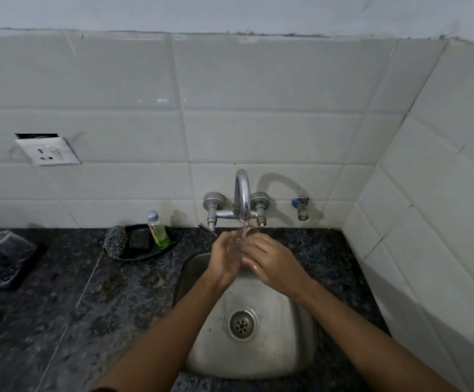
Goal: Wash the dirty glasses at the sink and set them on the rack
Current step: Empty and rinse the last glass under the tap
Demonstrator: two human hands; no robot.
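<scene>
both hands, left hand (224,257) and right hand (272,261), gripping clear glass (240,244) under tap (242,196) stream, steel sink (258,355) below, green soap bottle (158,230) in black tray (145,254)

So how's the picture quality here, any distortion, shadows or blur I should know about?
Head view: wide-angle lens bows the wall tiles outward; dim, bluish light; the faucet casts a soft shadow to its right; the glass between left hand and right hand is smeared by running water.

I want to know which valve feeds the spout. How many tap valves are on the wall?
3: left mixer valve and right mixer valve flank the running spout; a separate small tap sits further right. None seem hidden.
</scene>
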